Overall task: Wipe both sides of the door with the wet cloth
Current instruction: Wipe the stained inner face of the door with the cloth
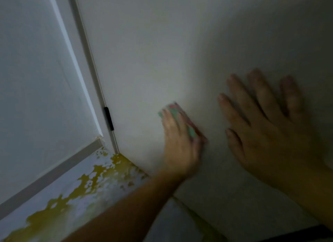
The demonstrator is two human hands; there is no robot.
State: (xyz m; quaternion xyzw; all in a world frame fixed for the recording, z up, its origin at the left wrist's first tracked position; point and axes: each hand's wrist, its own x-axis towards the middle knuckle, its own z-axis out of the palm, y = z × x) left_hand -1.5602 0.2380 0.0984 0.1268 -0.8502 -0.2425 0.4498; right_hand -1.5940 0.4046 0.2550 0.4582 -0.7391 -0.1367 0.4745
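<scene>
**Cloth pressed low on the door, near the hinge side**

The cloth (177,109), a green and pink wad, lies flat against the white door (144,52). It is low on the panel, near its bottom edge and not far from the hinge-side edge, where a black hinge (108,118) shows. The left hand (178,144) covers most of it. Its fingers lie fairly straight over the cloth and press it to the surface rather than bunching it. This hand is blurred, so finer detail of the hold is lost. The right hand (266,133) holds nothing. It rests flat on the door with its fingers spread, to the side of the cloth and apart from it, probably bracing the panel.

The cloth looks soft and light. Being wet, it should cling to the paint and slide easily, and it will fold or roll if pushed by one edge. A flat palm over its middle seems the best hold, with the fingertips pinning the leading edge.

The door itself is stiff but hung on hinges, so it may swing under pressure. A steadying hand helps with that.

Below the bottom edge, the floor (72,196) shows mottled yellow patches.
</scene>
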